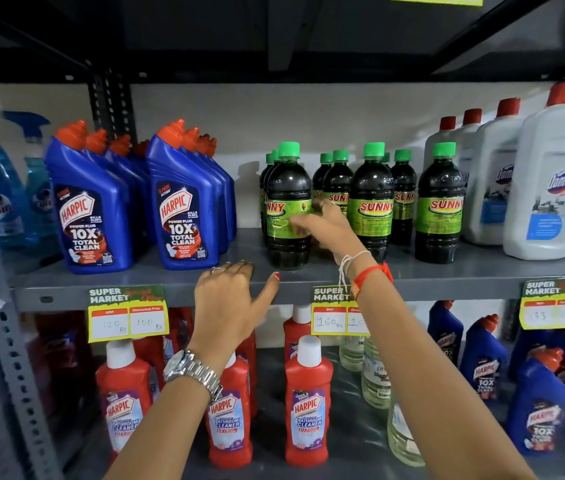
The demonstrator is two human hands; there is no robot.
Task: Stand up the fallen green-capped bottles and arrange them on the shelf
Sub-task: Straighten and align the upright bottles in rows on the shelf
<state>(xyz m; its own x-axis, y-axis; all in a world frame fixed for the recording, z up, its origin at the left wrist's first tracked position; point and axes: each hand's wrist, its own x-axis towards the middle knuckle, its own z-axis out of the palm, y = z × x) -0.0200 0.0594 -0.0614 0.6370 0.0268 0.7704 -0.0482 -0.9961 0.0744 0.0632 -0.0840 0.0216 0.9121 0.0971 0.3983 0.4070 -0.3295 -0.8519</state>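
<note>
Fingers (300, 221) of the right hand (326, 226) are laid loosely against the front green-capped bottle (288, 206), upright just beyond them; no firm pinch is seen. Left hand (231, 299) is rested, spread, on the shelf edge (464, 289). If nudged backward, the bottles packed behind could be toppled.

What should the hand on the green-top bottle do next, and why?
Probably nudge that front-left bottle back a little: the right hand touches its label, and it stands nearer the shelf edge than the other green-capped bottles, all upright.
</note>
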